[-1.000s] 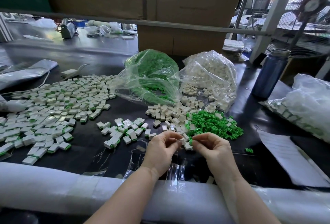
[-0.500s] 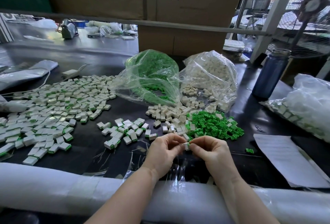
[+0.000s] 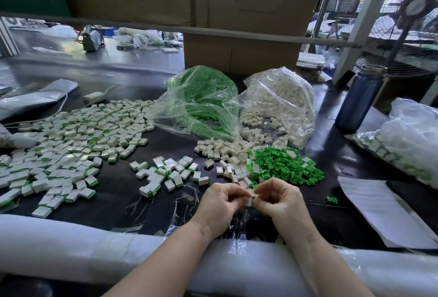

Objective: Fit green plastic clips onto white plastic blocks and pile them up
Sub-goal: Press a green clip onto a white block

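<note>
Pressing a clip into a block, just above the table (image 3: 123,204).
Block (image 3: 249,194) pinched between left hand (image 3: 221,200) and right hand (image 3: 278,198), fingertips meeting over it (clip hidden); finished pile (image 3: 66,150) off to the left, nearer the left hand.

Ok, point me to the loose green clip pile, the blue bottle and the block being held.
loose green clip pile (image 3: 284,166), head view, middle of the heap.
blue bottle (image 3: 359,101), head view, middle of its body.
white block (image 3: 250,194), head view, its top face between both hands' fingertips.
</note>
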`<act>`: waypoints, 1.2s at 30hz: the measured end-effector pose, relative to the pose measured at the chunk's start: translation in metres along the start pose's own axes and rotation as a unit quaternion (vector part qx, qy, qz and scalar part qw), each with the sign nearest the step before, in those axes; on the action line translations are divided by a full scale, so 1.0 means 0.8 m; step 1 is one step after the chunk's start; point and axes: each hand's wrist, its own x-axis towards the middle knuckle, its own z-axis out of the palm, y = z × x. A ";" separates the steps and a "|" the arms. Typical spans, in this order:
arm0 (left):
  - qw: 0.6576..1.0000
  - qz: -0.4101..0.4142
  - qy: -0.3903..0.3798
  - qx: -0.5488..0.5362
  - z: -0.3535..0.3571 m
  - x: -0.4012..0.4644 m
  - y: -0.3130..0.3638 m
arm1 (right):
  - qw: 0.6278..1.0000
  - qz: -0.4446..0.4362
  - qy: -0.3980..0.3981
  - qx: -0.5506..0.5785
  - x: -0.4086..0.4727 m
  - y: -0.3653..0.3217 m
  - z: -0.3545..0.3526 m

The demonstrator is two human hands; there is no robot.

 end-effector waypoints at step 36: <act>0.999 0.032 0.010 0.008 0.002 -0.003 0.004 | 0.996 0.040 0.031 0.071 0.006 0.006 0.000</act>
